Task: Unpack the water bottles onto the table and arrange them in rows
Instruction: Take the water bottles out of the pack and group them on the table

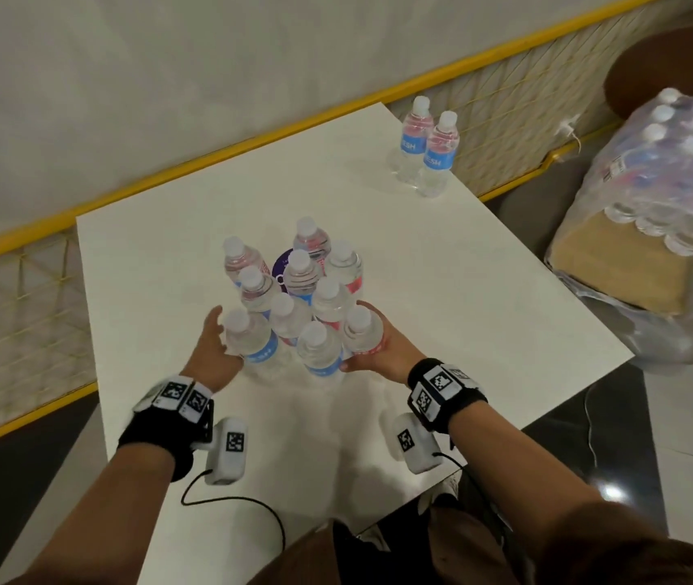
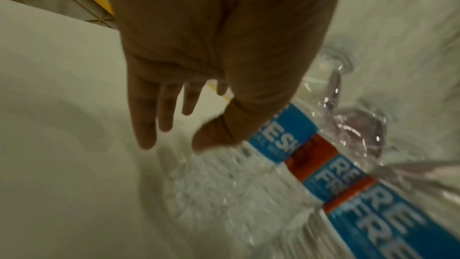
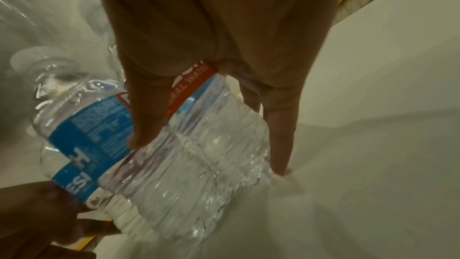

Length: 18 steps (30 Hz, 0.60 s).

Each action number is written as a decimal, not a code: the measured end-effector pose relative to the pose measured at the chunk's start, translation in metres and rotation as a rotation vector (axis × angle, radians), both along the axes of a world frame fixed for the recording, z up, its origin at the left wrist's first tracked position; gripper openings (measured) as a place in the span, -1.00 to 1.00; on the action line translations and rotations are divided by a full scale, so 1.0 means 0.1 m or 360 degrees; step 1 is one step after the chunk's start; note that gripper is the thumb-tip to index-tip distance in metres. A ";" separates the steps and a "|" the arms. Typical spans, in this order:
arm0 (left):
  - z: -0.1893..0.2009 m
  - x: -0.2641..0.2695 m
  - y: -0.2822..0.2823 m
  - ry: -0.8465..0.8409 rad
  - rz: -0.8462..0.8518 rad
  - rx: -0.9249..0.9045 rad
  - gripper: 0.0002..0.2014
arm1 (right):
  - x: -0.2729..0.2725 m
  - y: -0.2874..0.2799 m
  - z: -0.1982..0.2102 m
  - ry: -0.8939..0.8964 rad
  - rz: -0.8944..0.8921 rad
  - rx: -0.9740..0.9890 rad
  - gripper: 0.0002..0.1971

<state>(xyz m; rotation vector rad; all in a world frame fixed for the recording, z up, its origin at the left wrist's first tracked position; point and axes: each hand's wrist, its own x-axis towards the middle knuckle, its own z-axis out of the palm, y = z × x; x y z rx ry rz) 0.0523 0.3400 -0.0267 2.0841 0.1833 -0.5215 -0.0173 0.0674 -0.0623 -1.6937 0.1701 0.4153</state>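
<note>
Several clear water bottles [image 1: 300, 280] with white caps and blue-red labels stand bunched in the middle of the white table [image 1: 442, 289]. My left hand [image 1: 218, 335] [image 2: 174, 137] lies open against the front-left bottle [image 1: 247, 335], fingers straight, thumb touching its blue label [image 2: 281, 131]. My right hand [image 1: 368, 342] [image 3: 210, 158] holds the front-right bottle [image 1: 359, 329] [image 3: 224, 125], thumb on one side and fingers on the other. Two more bottles [image 1: 425, 149] stand apart at the table's far right corner.
A shrink-wrapped pack of bottles [image 1: 669, 171] rests on a cardboard box [image 1: 619, 268] off the table's right edge. A yellow-railed mesh fence [image 1: 252, 141] runs behind the table. A purple round item [image 1: 282, 263] shows among the bunched bottles.
</note>
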 end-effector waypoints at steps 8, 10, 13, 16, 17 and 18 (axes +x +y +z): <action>-0.81 -0.05 -0.11 -0.0072 0.0138 -0.0095 -0.12 | -0.02 0.19 0.12 -0.0045 -0.0044 -0.0061 0.14; -0.47 -0.25 -0.33 -0.0097 0.0314 -0.0220 -0.21 | -0.03 0.26 0.11 -0.0086 -0.0031 -0.0079 0.14; -0.51 -0.45 -0.41 -0.0439 0.0322 -0.0279 -0.30 | -0.05 0.36 0.06 -0.0118 -0.0125 -0.0054 0.07; -0.62 -0.59 -0.38 -0.0501 0.0267 -0.0334 0.00 | -0.08 0.48 0.01 -0.0158 -0.0268 -0.0002 0.03; -0.68 -0.62 -0.36 -0.0498 0.0225 -0.0333 0.18 | -0.08 0.53 0.00 -0.0169 -0.0316 0.0002 0.06; -0.67 -0.65 -0.36 -0.0477 0.0179 -0.0342 0.31 | -0.07 0.57 -0.01 -0.0174 -0.0351 -0.0002 0.10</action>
